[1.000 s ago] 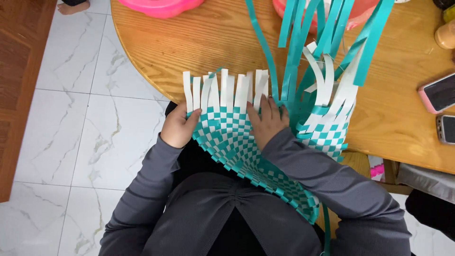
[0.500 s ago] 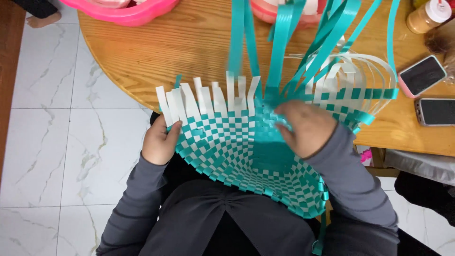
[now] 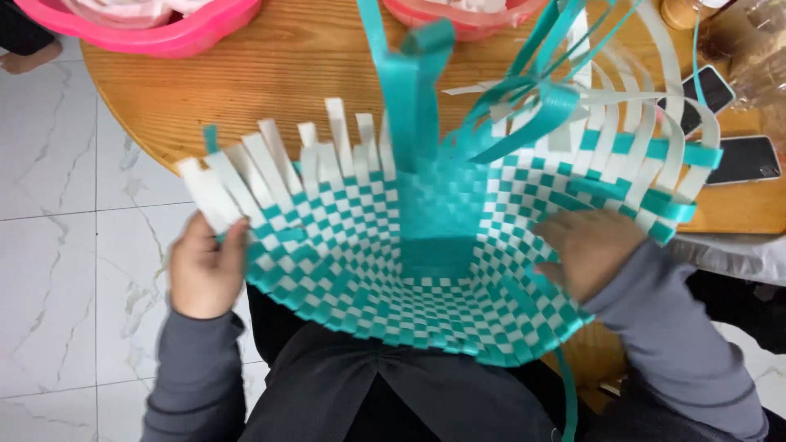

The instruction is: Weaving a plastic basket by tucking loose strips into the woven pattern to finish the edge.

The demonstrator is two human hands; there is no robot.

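A half-woven basket (image 3: pixel 426 270) of teal and white plastic strips lies in my lap, its mouth facing up toward me and leaning on the round wooden table (image 3: pixel 270 90). Loose white strip ends (image 3: pixel 270 164) stick up along its left rim, and long teal strips (image 3: pixel 409 90) rise from its far side. My left hand (image 3: pixel 205 266) grips the left rim of the basket. My right hand (image 3: pixel 594 250) lies on the inner right wall, fingers pressed against the weave.
A pink plastic tub (image 3: pixel 147 24) and a second reddish tub (image 3: pixel 467 16) stand at the table's far edge. Two phones (image 3: pixel 741 160) lie at the right, near a jar (image 3: pixel 684 10). White marble floor tiles (image 3: pixel 74 245) lie to the left.
The basket has been turned and opened toward me. My right hand slid from its middle to the right inner wall, and my left hand moved outward along the left rim.
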